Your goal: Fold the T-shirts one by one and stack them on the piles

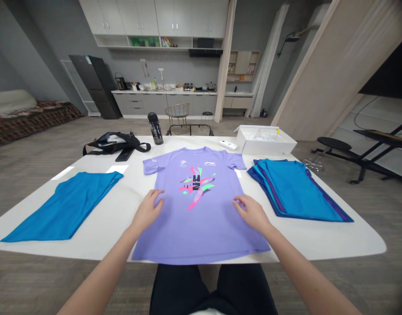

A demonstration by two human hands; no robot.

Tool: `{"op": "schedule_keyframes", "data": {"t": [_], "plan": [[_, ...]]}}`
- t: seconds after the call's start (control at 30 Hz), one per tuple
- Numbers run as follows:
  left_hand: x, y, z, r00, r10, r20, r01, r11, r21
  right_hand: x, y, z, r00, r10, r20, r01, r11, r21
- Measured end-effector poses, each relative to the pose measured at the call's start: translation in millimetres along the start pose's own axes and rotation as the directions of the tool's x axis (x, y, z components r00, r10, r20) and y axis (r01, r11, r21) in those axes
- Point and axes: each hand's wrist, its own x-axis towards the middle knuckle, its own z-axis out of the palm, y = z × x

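My left hand and right hand rest open, palms down, on a lilac short-sleeved T-shirt, which lies flat at the bench's near edge. White rounded bench carries a folded blue shirt left, a blue garment stack right, and an open white box far. Beyond: white kitchen cabinets.

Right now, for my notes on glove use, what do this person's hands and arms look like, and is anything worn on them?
The left hand and right hand are bare, with no gloves, rings or watch visible. The left forearm and right forearm show no sleeves, bands or markings.
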Motion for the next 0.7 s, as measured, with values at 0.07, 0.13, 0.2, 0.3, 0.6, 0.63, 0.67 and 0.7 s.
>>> {"op": "schedule_keyframes", "data": {"t": [0.07, 0.13, 0.2, 0.3, 0.6, 0.63, 0.67, 0.7], "plan": [[52, -16, 18.9, 0.999, -0.034, -0.03, 0.034, 0.999, 0.015, 50, 8, 15, 1.0, 0.029, -0.002, -0.028, 0.999, 0.042], [101, -36, 37.8, 0.995, -0.094, -0.025, 0.096, 0.991, 0.089, 99, 23, 31, 0.997, 0.074, 0.013, -0.075, 0.996, 0.051], [145, -55, 55.6, 0.986, -0.16, 0.041, 0.149, 0.97, 0.193, 145, 42, 45, 0.99, 0.142, 0.016, -0.143, 0.989, 0.047], [199, -83, 77.7, 0.952, -0.261, 0.158, 0.204, 0.93, 0.307, 209, 72, 58, 0.964, 0.265, -0.004, -0.265, 0.964, 0.026], [263, -180, 96.9, 0.864, -0.443, 0.238, 0.348, 0.868, 0.354, 300, 165, 78, 0.887, 0.459, 0.043, -0.453, 0.885, -0.106], [263, -190, 97.1, 0.866, -0.438, 0.239, 0.339, 0.868, 0.363, 299, 172, 81, 0.88, 0.473, 0.048, -0.465, 0.877, -0.124], [262, -199, 97.5, 0.871, -0.429, 0.24, 0.325, 0.868, 0.374, 297, 178, 84, 0.871, 0.489, 0.05, -0.479, 0.866, -0.146], [261, -205, 98.1, 0.877, -0.418, 0.237, 0.309, 0.868, 0.388, 294, 182, 86, 0.86, 0.509, 0.046, -0.495, 0.851, -0.174]]}}
